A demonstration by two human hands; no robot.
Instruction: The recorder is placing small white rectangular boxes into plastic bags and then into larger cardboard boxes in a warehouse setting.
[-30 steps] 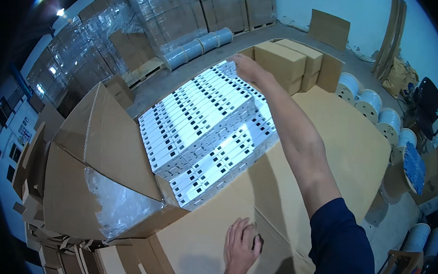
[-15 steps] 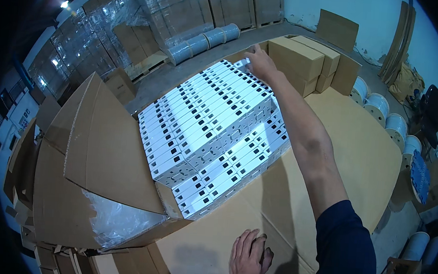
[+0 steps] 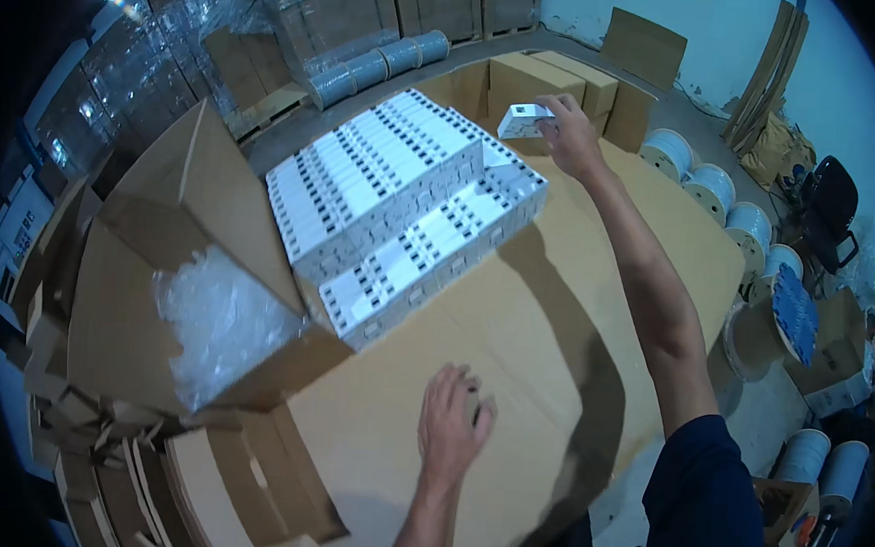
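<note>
My right hand (image 3: 568, 131) reaches far forward and grips one small white box (image 3: 523, 120), lifted just past the far corner of a stack of many white boxes (image 3: 402, 206). The stack sits in two stepped layers on a large sheet of brown cardboard (image 3: 555, 321). My left hand (image 3: 453, 427) rests flat on the cardboard near me, fingers spread, holding nothing. Its forearm comes up from the lower edge.
An open cardboard carton (image 3: 173, 257) with clear bubble wrap (image 3: 216, 320) inside stands at the left. Closed brown cartons (image 3: 545, 80) lie beyond the stack. White cable spools (image 3: 708, 185) line the right side, with a black chair (image 3: 827, 212) behind them. Flat cardboard is piled at lower left.
My right hand has lifted a single white box off the far corner of the stack and holds it clear. The view has dropped and shifted. My left hand stays on the cardboard.
</note>
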